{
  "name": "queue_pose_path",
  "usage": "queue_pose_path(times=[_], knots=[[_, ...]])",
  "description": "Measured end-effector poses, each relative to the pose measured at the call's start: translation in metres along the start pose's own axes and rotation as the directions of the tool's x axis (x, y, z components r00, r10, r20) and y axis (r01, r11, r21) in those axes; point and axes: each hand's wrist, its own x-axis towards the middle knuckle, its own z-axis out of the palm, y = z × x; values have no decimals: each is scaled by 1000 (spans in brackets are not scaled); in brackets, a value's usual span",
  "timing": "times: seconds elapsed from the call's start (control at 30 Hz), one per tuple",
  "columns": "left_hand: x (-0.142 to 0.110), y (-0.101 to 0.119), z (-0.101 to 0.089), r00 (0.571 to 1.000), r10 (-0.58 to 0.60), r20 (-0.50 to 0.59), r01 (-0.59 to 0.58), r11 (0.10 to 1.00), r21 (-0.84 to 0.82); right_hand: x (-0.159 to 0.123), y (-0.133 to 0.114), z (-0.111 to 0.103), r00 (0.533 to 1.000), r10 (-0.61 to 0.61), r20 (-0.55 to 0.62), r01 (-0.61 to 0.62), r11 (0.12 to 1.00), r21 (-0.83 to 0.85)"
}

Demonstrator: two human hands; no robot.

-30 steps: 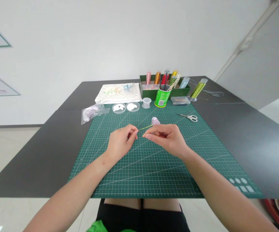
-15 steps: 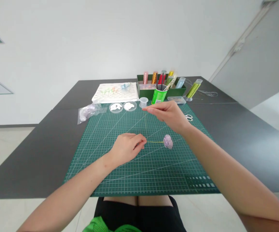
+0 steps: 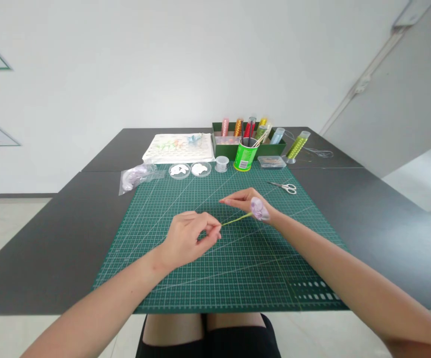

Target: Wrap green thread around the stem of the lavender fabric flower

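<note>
Between thumb and fingertips my left hand (image 3: 193, 236) pinches the end of a thin green stem over the middle of the cutting mat (image 3: 155, 199). At the stem's other end is a pale purple flower (image 3: 259, 209), which overlaps my right wrist from this viewpoint. My right hand (image 3: 247, 200) is just beyond the stem, its thumb and fingers pressed together and pointing left. Whatever those fingertips hold, if anything, is too small to make out. White-handled scissors (image 3: 289, 188) lie on the mat past my right hand.
Along the mat's far edge are a plastic bag (image 3: 135, 178), two dishes of white pieces (image 3: 179, 170), a small clear tub (image 3: 221, 163) and a green can (image 3: 243, 156) of tools. Behind stands a green box (image 3: 228, 150) with thread spools; a white pad (image 3: 178, 149) lies left.
My right hand has come down and nearer, level with the flower. The flower has tilted up a little, its stem still pinched in my left hand. The view has shifted slightly.
</note>
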Motion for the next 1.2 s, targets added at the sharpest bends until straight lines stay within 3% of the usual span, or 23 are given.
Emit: queue_pose_path(times=[0.17,0.3,0.47,0.7,0.83,1.0,1.1,1.2], knots=[[2,-8,-7,993,-19,-116,28,997,71,-11,7,18,986,-7,168,18,997,-69],[2,-17,-9,988,-15,-153,40,985,166,-21,-3,25,942,-48,333,96,987,-131],[1,-21,-7,990,-38,-133,68,970,233,-32,-16,33,878,-84,471,151,983,-107],[0,-25,-4,992,-70,-104,96,958,270,-49,-42,42,816,-181,550,211,977,8],[1,-26,-5,993,-110,-36,116,941,317,-57,-67,34,798,-301,522,301,949,87],[0,-25,-3,990,-112,90,71,926,370,-67,-88,16,831,-431,351,427,899,95],[-2,-23,0,989,-74,127,23,932,361,-68,-93,6,869,-435,234,438,898,42],[-2,-19,2,987,-36,155,-18,942,334,-61,-93,-3,929,-355,101,357,934,-9]])
